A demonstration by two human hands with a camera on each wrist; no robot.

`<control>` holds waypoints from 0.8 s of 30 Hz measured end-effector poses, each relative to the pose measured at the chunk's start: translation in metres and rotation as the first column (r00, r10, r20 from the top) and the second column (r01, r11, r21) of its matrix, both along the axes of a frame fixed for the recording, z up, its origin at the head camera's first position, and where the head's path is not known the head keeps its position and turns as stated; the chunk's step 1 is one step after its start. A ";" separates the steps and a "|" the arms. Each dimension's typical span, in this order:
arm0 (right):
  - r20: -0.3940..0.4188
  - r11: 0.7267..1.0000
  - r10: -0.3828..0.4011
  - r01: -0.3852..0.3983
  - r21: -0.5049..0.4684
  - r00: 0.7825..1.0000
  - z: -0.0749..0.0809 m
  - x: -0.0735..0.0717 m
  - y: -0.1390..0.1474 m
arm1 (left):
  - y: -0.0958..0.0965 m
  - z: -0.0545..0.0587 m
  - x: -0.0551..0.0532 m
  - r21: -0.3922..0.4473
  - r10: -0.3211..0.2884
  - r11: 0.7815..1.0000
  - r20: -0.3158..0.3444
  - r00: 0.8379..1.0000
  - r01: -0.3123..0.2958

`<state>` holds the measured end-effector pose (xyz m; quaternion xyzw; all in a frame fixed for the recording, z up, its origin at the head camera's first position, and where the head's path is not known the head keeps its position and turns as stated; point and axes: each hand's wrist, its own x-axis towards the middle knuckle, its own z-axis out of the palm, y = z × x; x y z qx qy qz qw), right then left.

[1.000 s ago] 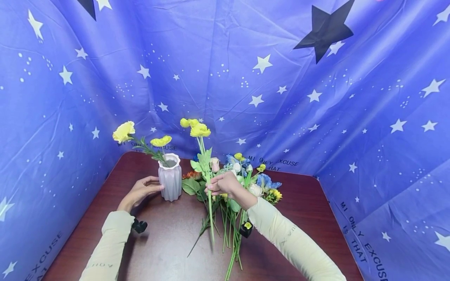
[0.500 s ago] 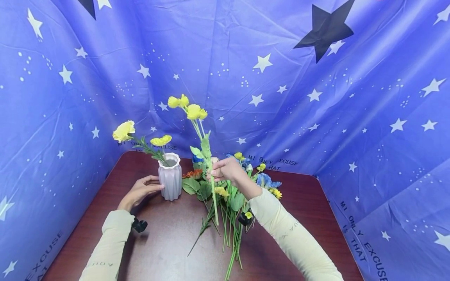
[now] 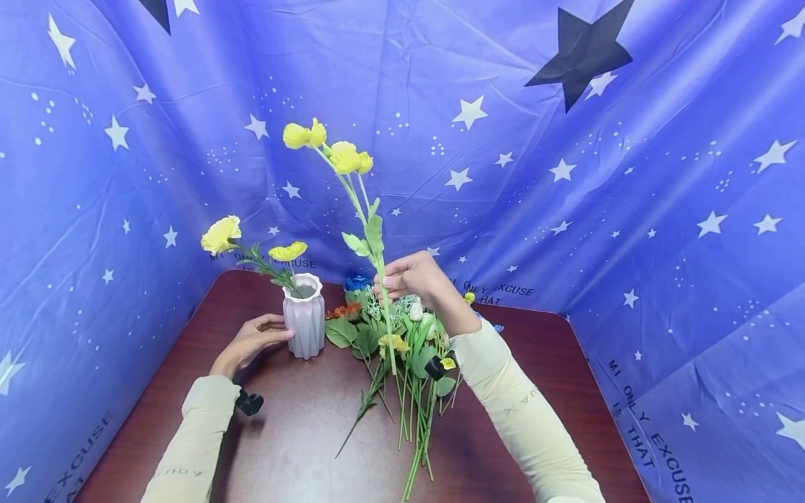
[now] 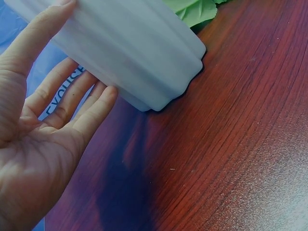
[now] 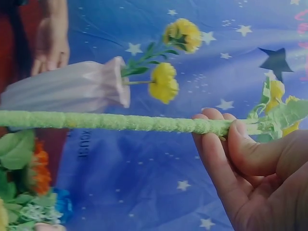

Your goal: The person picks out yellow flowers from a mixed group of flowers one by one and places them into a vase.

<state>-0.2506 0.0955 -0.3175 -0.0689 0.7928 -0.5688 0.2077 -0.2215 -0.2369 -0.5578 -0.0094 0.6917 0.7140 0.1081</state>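
My right hand (image 3: 409,279) pinches the green stem of an artificial yellow flower (image 3: 344,158) between thumb and fingers, just under its leaves. The sprig leans left, blooms up, its lower end in front of the flower pile. At the left, a pale ribbed vase (image 3: 305,325) stands upright on the table. Two yellow flowers (image 3: 221,235) rise from its mouth, one tilted far left. My left hand (image 3: 251,344) touches the vase's left side with extended thumb and fingertips; in the left wrist view the fingers (image 4: 94,113) reach its lower wall without wrapping round it.
A loose pile of artificial flowers (image 3: 415,335), with blue, orange, white and yellow blooms, lies right of the vase, stems toward the front. Beneath is a dark red wooden table (image 3: 283,433). A blue star-printed cloth (image 3: 402,84) hangs behind and along both sides.
My right hand has lifted the yellow flower up from the pile, its blooms rising and shifting left while the hand itself moved slightly right. The left hand and vase have stayed put.
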 end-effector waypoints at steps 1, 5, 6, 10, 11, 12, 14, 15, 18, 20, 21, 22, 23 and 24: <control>-0.005 1.000 0.002 -0.002 -0.003 1.000 0.003 0.000 0.001 | 0.000 0.000 0.000 -0.001 0.001 1.000 0.002 1.000 -0.001; -0.035 1.000 0.006 -0.007 -0.030 0.999 0.018 -0.001 0.004 | 0.001 -0.002 -0.001 0.001 0.011 1.000 0.014 1.000 -0.011; -0.040 0.999 0.003 -0.005 -0.043 0.999 0.022 -0.002 0.004 | 0.001 -0.002 -0.001 -0.002 0.013 1.000 0.016 1.000 -0.013; -0.065 0.997 -0.011 0.006 -0.083 0.998 0.037 -0.003 0.006 | 0.001 -0.003 -0.002 -0.007 0.012 1.000 0.008 1.000 -0.012; -0.069 0.996 -0.015 0.009 -0.091 0.997 0.040 -0.004 0.006 | 0.000 -0.003 -0.002 -0.012 0.007 1.000 0.004 1.000 -0.007; -0.077 0.995 -0.018 0.010 -0.100 0.997 0.044 -0.004 0.006 | 0.000 -0.003 -0.002 -0.014 0.005 1.000 0.002 1.000 -0.005; -0.089 0.993 -0.022 0.011 -0.119 0.996 0.051 -0.004 0.007 | 0.000 -0.003 -0.001 -0.007 0.014 1.000 0.010 1.000 -0.014; -0.097 0.992 -0.022 0.009 -0.127 0.995 0.054 -0.004 0.007 | 0.000 -0.002 -0.001 -0.008 0.011 1.000 0.009 1.000 -0.011; -0.120 0.988 -0.023 0.005 -0.153 0.992 0.062 -0.004 0.007 | 0.000 -0.001 0.000 -0.005 0.001 1.000 0.004 1.000 -0.001; -0.135 0.986 -0.024 0.002 -0.166 0.991 0.066 -0.004 0.007 | 0.000 -0.001 0.001 0.000 -0.001 1.000 0.000 1.000 0.001; -0.142 0.985 -0.024 -0.001 -0.171 0.990 0.068 -0.003 0.006 | -0.001 -0.001 0.000 -0.004 -0.003 1.000 -0.001 1.000 0.003; -0.154 0.985 -0.023 -0.004 -0.174 0.988 0.068 -0.003 0.006 | -0.001 -0.001 0.000 -0.010 -0.003 1.000 -0.003 1.000 0.003; -0.164 0.984 -0.023 -0.007 -0.181 0.986 0.069 -0.003 0.005 | -0.001 -0.001 0.000 -0.012 0.000 1.000 -0.002 1.000 0.000; -0.172 0.981 -0.025 -0.009 -0.193 0.985 0.069 -0.003 0.004 | -0.001 -0.002 0.000 -0.014 0.005 1.000 -0.001 1.000 -0.005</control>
